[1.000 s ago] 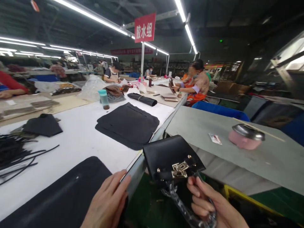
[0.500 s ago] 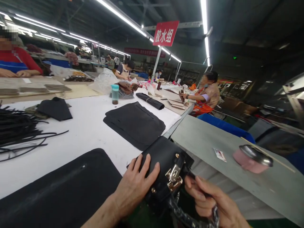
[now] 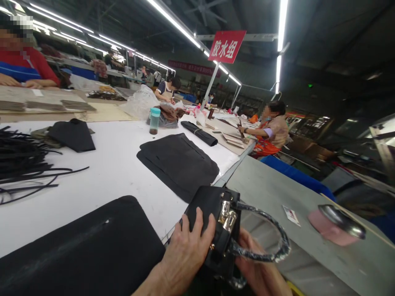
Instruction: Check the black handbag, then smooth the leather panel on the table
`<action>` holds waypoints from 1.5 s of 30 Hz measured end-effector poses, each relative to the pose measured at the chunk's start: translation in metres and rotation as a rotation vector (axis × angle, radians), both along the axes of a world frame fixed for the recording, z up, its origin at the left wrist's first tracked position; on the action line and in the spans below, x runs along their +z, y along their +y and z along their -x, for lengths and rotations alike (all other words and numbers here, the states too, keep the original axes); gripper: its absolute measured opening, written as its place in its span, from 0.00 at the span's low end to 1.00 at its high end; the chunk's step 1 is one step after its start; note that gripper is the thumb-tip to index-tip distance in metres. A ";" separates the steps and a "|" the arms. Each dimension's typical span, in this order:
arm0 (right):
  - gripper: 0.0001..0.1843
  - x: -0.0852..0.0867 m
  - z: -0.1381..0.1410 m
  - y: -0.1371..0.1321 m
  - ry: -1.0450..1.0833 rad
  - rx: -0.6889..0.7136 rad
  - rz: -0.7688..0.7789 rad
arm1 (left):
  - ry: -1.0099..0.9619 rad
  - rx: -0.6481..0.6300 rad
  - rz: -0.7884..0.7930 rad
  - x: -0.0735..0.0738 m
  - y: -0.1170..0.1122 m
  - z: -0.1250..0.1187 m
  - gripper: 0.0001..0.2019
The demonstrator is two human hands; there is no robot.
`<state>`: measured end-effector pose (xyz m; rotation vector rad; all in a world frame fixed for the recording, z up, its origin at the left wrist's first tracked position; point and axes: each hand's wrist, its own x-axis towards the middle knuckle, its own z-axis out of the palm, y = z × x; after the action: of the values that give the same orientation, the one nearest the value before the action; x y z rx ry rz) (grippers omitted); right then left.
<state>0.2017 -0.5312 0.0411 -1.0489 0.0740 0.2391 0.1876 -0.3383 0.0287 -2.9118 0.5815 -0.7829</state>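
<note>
A small black handbag [image 3: 197, 201] with gold-coloured clasp hardware [image 3: 227, 216] is tilted at the table's near right edge. My left hand [image 3: 188, 246] grips it, fingers spread over its smooth black panel. Behind the handle, my right hand [image 3: 251, 259] holds the bag's right side; its fingertips are partly hidden. The curved handle [image 3: 282, 236], wrapped in clear plastic, stands out to the right across my right hand. Part of a second plastic-wrapped loop shows below it.
Black sheets [image 3: 179, 162] and a larger black piece [image 3: 77, 246] lie on the white tabletop [image 3: 114, 164]. Black strips [image 3: 21, 160] are heaped left. A teal-lidded bottle [image 3: 154, 121] stands farther back. A pink pot [image 3: 335, 226] sits on the grey table. Co-workers sit beyond.
The handbag has turned, and its handle now swings out to the right. My right hand has let go of a strap near the clasp and moved behind the handle, against the bag.
</note>
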 end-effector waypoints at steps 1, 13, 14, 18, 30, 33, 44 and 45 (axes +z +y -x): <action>0.21 0.001 0.002 0.007 -0.018 0.023 0.001 | -0.005 0.004 0.012 0.000 -0.002 -0.001 0.28; 0.22 0.007 -0.030 0.016 0.039 -0.116 0.139 | 0.420 -0.315 0.404 0.010 0.000 -0.016 0.40; 0.21 0.008 -0.032 0.015 0.059 -0.105 0.124 | 0.480 -0.352 0.459 0.017 0.003 -0.017 0.40; 0.21 0.014 -0.038 0.012 0.180 -0.069 0.040 | 0.609 -0.493 0.607 0.040 0.016 -0.020 0.31; 0.24 0.016 -0.042 0.012 0.221 0.009 0.006 | 0.375 -0.375 0.644 0.046 -0.010 -0.040 0.14; 0.27 0.017 -0.042 0.016 0.223 0.019 0.001 | 0.380 -0.383 0.709 0.041 -0.012 -0.040 0.14; 0.30 0.054 -0.036 0.042 0.249 0.001 -0.015 | 0.552 -0.254 1.345 0.061 -0.009 -0.061 0.07; 0.30 0.053 -0.037 0.044 0.242 0.015 -0.004 | 0.555 -0.271 1.393 0.061 -0.009 -0.063 0.07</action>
<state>0.2384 -0.4873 0.0936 -1.0131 0.2839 0.3795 0.2507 -0.3473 0.0895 -4.4994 0.6092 -0.4196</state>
